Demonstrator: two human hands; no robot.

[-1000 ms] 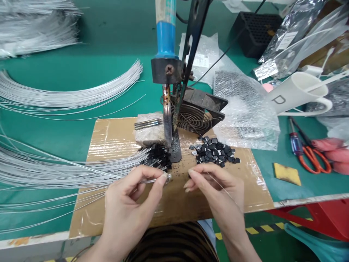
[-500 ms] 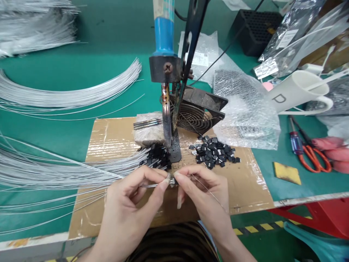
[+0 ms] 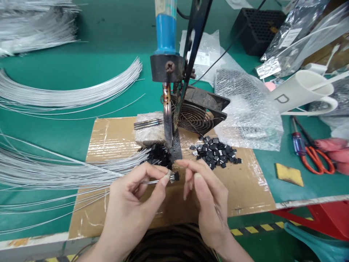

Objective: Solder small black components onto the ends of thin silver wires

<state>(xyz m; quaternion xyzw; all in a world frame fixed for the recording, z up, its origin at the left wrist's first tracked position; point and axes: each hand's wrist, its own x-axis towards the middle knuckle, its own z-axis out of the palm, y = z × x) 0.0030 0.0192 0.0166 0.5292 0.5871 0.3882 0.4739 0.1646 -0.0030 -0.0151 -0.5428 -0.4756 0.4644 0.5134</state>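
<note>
Far left on table [image 3: 109, 67]: big wire bundle [image 3: 35, 27] at back, curved wire bundle [image 3: 68, 97] mid, long wire bundle [image 3: 73, 174] in front, its ends over cardboard [image 3: 102, 142] by dark cluster [image 3: 159, 154]. Left hand [image 3: 133, 200], grip closed, thumb and index pinching wire [image 3: 152, 181]; small metal connector [image 3: 172, 177] just past fingertips, black piece [image 3: 176, 176] at its right end. Behind: whitish block [image 3: 148, 136], metal rods on top; blue-handled iron [image 3: 165, 34] in stand, tip down. Right hand [image 3: 211, 200], grip partly open, thumb and index apart, just right of black piece, not pinching it; palm contents can't tell. Fan [image 3: 199, 116] behind, tilted. Black parts pile [image 3: 216, 153] on cardboard, beyond right hand. Further right: bubble wrap [image 3: 249, 112], yellow sponge [image 3: 289, 174], white mug [image 3: 300, 92] tilted, screwdriver [image 3: 299, 144], orange-handled tool [image 3: 317, 160].
</note>
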